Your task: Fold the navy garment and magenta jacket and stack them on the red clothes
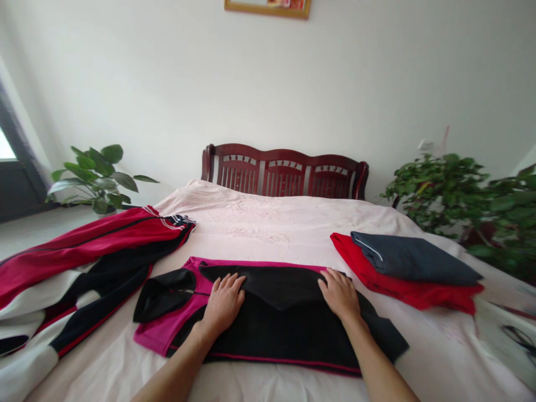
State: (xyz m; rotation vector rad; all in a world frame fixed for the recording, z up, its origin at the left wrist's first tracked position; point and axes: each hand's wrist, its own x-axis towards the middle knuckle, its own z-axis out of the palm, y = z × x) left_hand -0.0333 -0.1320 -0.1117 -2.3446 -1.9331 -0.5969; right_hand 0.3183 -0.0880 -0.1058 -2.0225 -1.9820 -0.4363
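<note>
A black jacket with magenta trim (285, 329) lies across the cloth in front of me, its collar to the left and one dark sleeve folded over the body. My left hand (224, 298) rests flat on that sleeve near the collar end. Toward the jacket's right end, my right hand (341, 293) presses down with its fingers stretched out along the far edge. Neither hand grips anything. Part of the jacket's near edge is hidden behind my forearms.
A pale pink cloth (251, 223) covers the surface. Loose red, white and navy clothes (104, 251) lie at left. On the right, a folded dark grey garment (414, 257) sits on a folded red one (422, 293). Eyeglasses (519, 338) lie at far right. A wooden bench back (285, 167) stands behind.
</note>
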